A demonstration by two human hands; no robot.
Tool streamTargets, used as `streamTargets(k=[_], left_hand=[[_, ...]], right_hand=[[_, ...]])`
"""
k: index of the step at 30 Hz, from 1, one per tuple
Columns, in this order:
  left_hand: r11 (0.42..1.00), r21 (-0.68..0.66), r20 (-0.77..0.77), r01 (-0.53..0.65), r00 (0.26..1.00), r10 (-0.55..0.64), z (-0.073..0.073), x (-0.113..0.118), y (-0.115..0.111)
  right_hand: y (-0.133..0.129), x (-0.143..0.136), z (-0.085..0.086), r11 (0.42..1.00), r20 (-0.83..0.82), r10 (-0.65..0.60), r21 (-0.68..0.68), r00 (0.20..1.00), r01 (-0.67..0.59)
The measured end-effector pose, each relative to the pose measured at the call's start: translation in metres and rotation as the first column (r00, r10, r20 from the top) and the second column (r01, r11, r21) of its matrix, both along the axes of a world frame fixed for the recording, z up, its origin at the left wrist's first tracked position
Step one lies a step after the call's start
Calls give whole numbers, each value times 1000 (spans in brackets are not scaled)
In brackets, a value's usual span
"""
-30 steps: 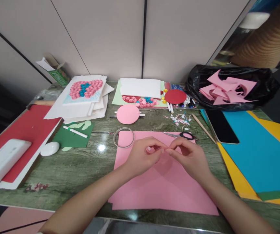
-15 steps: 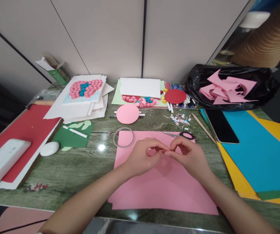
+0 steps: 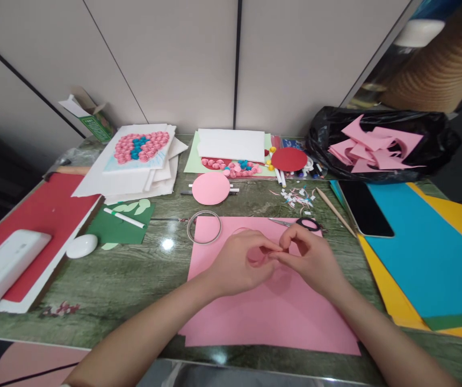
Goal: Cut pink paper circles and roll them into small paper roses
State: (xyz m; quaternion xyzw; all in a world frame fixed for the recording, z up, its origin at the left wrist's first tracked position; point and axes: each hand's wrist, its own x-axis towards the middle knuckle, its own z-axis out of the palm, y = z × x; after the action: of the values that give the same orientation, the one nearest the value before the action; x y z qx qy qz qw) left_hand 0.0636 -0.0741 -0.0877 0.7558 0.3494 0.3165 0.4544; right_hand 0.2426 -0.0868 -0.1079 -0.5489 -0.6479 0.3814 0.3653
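Over the large pink paper (image 3: 271, 317), my left hand (image 3: 245, 260) and my right hand (image 3: 309, 260) meet at their fingertips. Both pinch a small piece of pink paper, which the fingers mostly hide. Scissors with black handles (image 3: 308, 223) lie just behind my right hand, on the back edge of the pink sheet. A metal ring (image 3: 191, 228) rests across the sheet's back left corner. Behind it is a pink paper disc (image 3: 210, 188) lying on some pens.
Paper scraps (image 3: 297, 198) and a wooden stick (image 3: 336, 212) lie at the back right, near a black phone (image 3: 366, 208) on blue paper (image 3: 432, 252). A black bag (image 3: 319, 126) holds pink offcuts. Green paper (image 3: 122, 231) and a white case (image 3: 9, 269) are at left.
The fingertips have shifted slightly around the pink piece, and my left hand has moved a little, its thumb lower. Everything else stays in place.
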Motion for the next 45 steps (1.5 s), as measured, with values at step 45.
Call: streamTargets(k=[45], left_hand=[[979,-182,-90,-96,993,81,0,0,3]], right_hand=[[2,4,10,992,38,87,90,995,-90]])
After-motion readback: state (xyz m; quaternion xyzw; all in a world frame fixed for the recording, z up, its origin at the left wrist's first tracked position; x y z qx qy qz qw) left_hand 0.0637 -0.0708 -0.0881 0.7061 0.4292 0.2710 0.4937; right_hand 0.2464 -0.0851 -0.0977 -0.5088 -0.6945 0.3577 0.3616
